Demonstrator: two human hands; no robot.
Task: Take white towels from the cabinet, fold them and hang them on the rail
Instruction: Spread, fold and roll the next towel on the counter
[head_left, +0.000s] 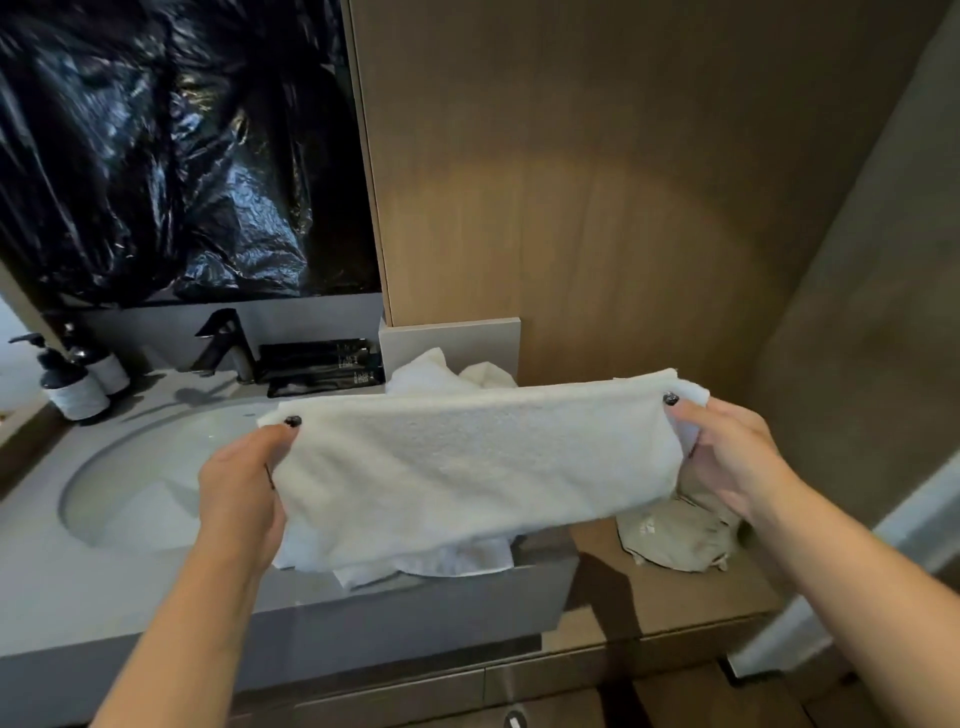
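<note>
Towel (478, 457) hides fingers — pile (447, 371) partly covered.

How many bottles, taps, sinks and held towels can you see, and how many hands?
Pump bottles: 2
Tap: 1
Sink: 1
Towel held up: 1
Hands, left hand and right hand: 2
Total: 7

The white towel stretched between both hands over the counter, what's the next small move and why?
Probably bring the two ends together to fold it in half: the left hand and right hand each pinch one end of the white towel, which is held taut as a long strip, and no rail is in view.
</note>
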